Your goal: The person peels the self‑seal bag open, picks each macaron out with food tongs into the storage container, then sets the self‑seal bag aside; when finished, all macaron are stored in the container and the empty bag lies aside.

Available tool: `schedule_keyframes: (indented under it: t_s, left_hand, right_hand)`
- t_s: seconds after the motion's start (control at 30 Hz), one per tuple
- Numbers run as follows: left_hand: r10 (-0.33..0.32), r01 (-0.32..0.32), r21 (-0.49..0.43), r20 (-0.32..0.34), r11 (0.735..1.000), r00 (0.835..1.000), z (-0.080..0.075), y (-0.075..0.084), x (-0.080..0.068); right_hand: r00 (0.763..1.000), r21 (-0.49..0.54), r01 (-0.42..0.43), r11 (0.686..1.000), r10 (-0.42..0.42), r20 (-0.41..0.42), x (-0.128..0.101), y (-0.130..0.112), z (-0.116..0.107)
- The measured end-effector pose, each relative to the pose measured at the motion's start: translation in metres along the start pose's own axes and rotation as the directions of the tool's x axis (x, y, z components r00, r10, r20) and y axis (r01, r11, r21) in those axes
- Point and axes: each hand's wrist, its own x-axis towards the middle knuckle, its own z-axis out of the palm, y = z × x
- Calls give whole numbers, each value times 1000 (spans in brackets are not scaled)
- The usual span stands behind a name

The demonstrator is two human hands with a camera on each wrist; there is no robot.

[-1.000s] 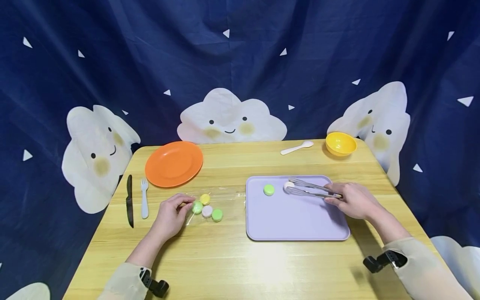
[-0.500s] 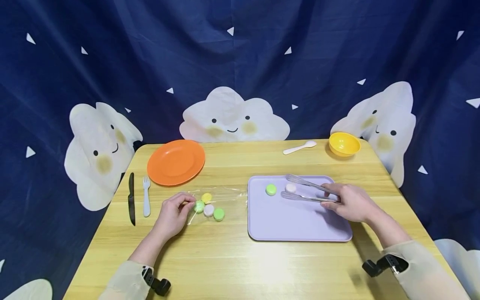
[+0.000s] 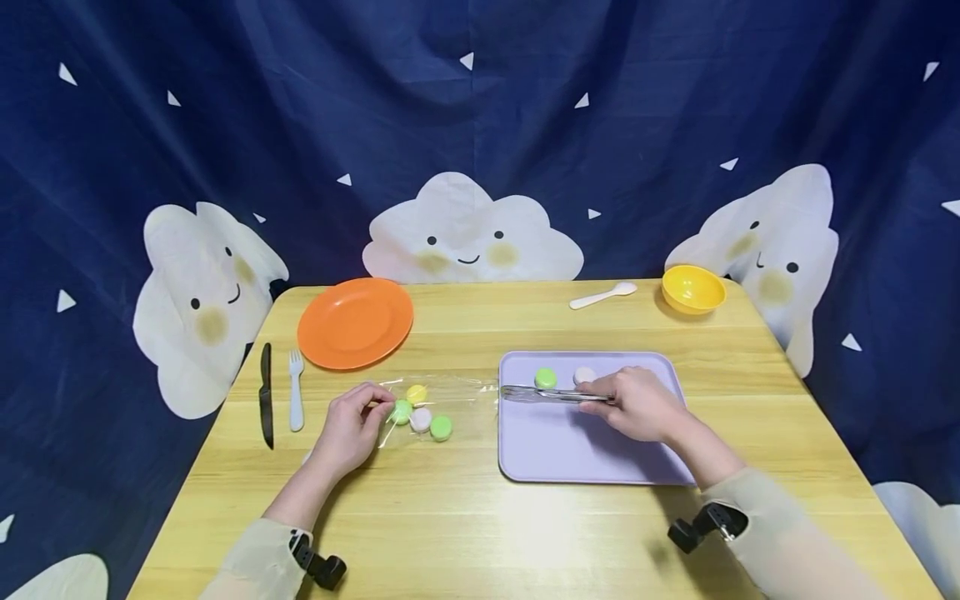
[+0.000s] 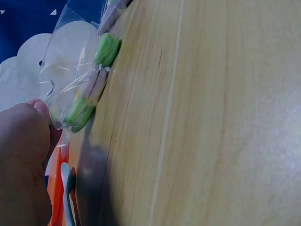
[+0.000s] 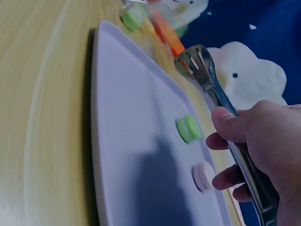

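Note:
My left hand (image 3: 366, 412) pinches the near end of a clear plastic bag (image 3: 438, 398) lying on the wooden table. The bag holds several macarons: yellow (image 3: 416, 392), green (image 3: 402, 411), pink (image 3: 421, 419) and green (image 3: 441, 427). The left wrist view shows my thumb (image 4: 28, 136) on the bag (image 4: 70, 61) with its macarons (image 4: 79, 113). My right hand (image 3: 609, 398) grips metal tongs (image 3: 543, 393) that hold nothing, with the tips at the left edge of the lavender tray (image 3: 592, 454). A green macaron (image 3: 545, 378) and a pale pink macaron (image 3: 583, 376) lie on the tray behind the tongs.
An orange plate (image 3: 355, 322) sits at the back left, with a white fork (image 3: 296, 402) and a black knife (image 3: 266, 394) beside it. A white spoon (image 3: 602, 294) and a yellow bowl (image 3: 693, 288) stand at the back right. Dark blue cloth with clouds hangs behind the table.
The tongs opened and left the pale macaron on the tray beside the green one. My right hand then carried the tongs leftward across the tray. The left hand stayed on the bag.

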Motion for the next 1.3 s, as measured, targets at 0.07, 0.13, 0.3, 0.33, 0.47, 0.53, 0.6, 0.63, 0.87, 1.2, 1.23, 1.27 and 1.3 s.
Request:
schedule_keyframes:
  t_s: [0.07,0.13,0.3,0.33,0.47,0.53,0.6,0.63,0.87,1.2,1.23,1.27,1.3]
  left_hand:
    - [-5,5,-3,-3,1000,1000,0,0,0]
    - [-5,5,-7,-7,1000,1000,1,0,-1]
    - [2,-3,-7,-16,1000,1000,2,0,0]
    - [4,-4,-7,-16,1000,1000,2,0,0]
    - [-1,0,-18,-11,1000,1000,3,1,1]
    - [-5,5,-24,-7,1000,1000,4,2,1]
    - [-9,9,-32,-5,999,1000,5,2,1]
    - [-10,10,-32,-2,999,1000,5,2,1]
    - [5,-6,-34,-11,999,1000,6,4,2]
    - [2,-2,-31,1,1000,1000,5,3,0]
    - [1,-1,-31,1,1000,1000,5,3,-1]
    - [1,-1,-30,1,1000,1000,5,3,-1]
    - [0,0,-28,-1,1000,1000,5,3,-1]
  right_hand:
    - [1000,-2,14,1000,-14,22,6,-4,7]
    - [998,-10,23,1000,-23,51,11,-8,13]
    - [995,-26,45,999,-42,90,26,-20,27]
    - [995,-24,52,998,-50,92,29,-22,29]
    - [992,-4,66,998,-65,108,42,-31,38]
    - [991,4,59,998,-59,121,48,-35,41]
    - [989,20,45,999,-47,140,52,-38,44]
    - [987,27,38,999,-41,152,53,-39,45]
    - [967,75,-3,997,-16,255,59,-45,53]
    - [952,-31,49,998,-37,303,66,-51,59]
    - [952,-38,57,998,-42,304,66,-52,59]
    - [951,-45,64,997,-47,305,66,-53,60]
    - [951,-52,71,996,-52,304,67,-53,60]
